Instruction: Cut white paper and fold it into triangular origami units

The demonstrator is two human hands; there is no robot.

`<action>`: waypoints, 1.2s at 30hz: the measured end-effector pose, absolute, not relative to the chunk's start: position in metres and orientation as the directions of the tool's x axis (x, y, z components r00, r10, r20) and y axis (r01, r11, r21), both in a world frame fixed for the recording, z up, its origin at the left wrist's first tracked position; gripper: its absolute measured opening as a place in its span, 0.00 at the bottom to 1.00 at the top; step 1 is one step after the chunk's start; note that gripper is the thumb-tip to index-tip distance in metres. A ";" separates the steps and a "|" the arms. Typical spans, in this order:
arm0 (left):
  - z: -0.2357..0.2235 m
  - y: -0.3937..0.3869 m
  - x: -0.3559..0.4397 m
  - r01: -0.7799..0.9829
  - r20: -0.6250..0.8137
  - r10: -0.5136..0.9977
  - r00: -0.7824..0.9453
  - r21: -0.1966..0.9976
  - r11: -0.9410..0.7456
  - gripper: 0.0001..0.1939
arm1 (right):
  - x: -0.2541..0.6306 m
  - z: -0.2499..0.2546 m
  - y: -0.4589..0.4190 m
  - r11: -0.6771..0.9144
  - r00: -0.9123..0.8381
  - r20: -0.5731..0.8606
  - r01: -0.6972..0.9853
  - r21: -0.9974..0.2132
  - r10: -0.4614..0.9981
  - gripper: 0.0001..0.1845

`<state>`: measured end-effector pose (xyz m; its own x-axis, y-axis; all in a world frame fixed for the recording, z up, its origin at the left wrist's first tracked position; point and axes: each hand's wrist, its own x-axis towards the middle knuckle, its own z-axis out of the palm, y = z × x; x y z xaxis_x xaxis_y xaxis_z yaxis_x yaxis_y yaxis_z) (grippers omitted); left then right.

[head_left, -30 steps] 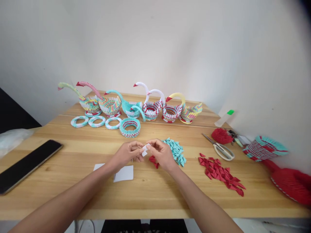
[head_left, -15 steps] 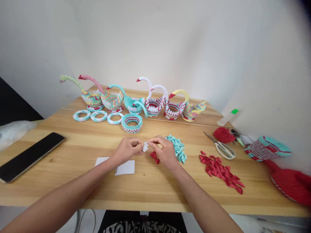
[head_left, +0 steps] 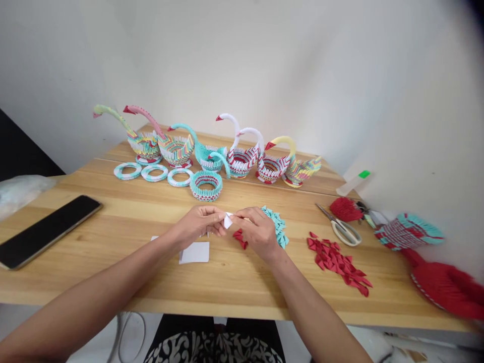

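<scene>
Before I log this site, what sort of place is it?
Probably a papercraft workspace, home or studio unclear: swan models stand in a row, folded red pieces lie piled, and the left hand and right hand hold a small white paper.

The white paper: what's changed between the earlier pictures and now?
The right hand has turned, showing more of its back, and the paper has changed angle. The table now appears higher in view. The left hand and right hand still hold the paper; phone and scissors stayed put.
</scene>
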<state>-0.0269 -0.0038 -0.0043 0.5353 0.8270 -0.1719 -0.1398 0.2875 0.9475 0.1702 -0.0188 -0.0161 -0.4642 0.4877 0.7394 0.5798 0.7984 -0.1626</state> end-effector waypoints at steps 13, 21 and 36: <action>-0.005 -0.002 -0.026 -0.146 -0.188 0.869 0.457 0.949 0.281 0.10 | 0.168 -0.018 -0.021 0.807 -0.490 0.715 0.563 -0.177 0.498 0.15; -0.006 0.000 -0.028 -0.112 -0.172 0.848 0.501 0.959 0.261 0.14 | 0.172 -0.020 -0.018 0.829 -0.502 0.730 0.537 -0.156 0.463 0.14; -0.004 -0.001 -0.023 0.038 -0.083 0.926 0.368 0.997 0.075 0.13 | 0.162 -0.024 -0.011 0.115 -0.210 0.096 0.081 -0.990 0.973 0.17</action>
<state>-0.0225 -0.0008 -0.0043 0.3676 0.9263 -0.0832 0.0377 0.0745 0.9965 0.1620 -0.0111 -0.0236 -0.2097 0.9730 0.0964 0.0806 0.1155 -0.9900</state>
